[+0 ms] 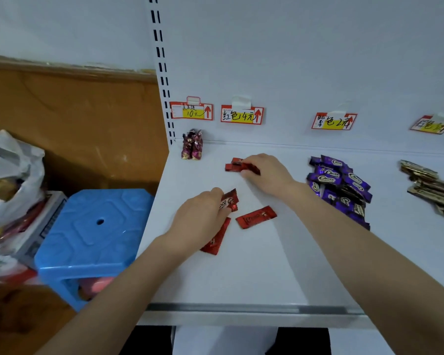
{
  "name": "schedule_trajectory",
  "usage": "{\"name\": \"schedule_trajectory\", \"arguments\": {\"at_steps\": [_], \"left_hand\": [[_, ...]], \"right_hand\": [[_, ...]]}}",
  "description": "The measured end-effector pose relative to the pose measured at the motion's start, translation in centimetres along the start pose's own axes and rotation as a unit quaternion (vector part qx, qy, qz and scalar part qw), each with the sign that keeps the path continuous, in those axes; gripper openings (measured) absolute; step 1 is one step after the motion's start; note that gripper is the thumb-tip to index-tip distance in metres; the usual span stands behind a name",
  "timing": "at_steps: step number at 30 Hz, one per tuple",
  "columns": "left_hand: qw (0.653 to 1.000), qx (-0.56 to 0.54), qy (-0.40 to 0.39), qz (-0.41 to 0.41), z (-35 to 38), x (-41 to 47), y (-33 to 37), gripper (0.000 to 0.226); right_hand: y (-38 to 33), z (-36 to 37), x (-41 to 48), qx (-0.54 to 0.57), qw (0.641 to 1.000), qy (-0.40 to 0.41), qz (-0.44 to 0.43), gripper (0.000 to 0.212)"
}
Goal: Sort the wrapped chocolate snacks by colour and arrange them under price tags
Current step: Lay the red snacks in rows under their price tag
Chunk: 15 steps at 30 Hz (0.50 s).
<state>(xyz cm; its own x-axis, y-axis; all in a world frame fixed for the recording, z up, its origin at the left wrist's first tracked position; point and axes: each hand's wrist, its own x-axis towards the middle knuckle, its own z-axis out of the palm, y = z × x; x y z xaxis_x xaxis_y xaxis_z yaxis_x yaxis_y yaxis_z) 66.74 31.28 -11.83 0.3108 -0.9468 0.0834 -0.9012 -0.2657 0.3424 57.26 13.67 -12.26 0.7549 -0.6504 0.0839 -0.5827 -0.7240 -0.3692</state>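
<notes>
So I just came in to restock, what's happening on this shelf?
A person is sorting wrapped chocolates on the white shelf. The right hand holds a small red stack below the red price tag, while the left hand grips another red snack nearer the front. Two loose red snacks lie beside it. The purple pile already sits under the purple tag.

The left hand [201,216] and right hand [265,172] each pinch red snacks [233,167].
</notes>
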Motion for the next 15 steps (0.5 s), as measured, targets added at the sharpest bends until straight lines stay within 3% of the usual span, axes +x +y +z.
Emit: {"name": "schedule_trajectory", "arguments": {"at_steps": [4,11,15], "left_hand": [[0.998,-0.038,-0.036,-0.026,-0.7,-0.3,-0.6,0.028],[0.998,0.026,-0.029,-0.049,-1.1,-1.0,0.4,0.039],[0.979,-0.179,0.043,-0.082,-1.7,-1.3,0.4,0.029]], "right_hand": [[-0.1,0.1,-0.9,-0.069,0.997,0.017,0.010,0.033],[-1.1,-0.3,-2.9,-0.103,0.994,0.019,0.036,0.026],[-2.2,-1.5,-4.6,0.050,0.994,0.059,0.080,0.019]]}}
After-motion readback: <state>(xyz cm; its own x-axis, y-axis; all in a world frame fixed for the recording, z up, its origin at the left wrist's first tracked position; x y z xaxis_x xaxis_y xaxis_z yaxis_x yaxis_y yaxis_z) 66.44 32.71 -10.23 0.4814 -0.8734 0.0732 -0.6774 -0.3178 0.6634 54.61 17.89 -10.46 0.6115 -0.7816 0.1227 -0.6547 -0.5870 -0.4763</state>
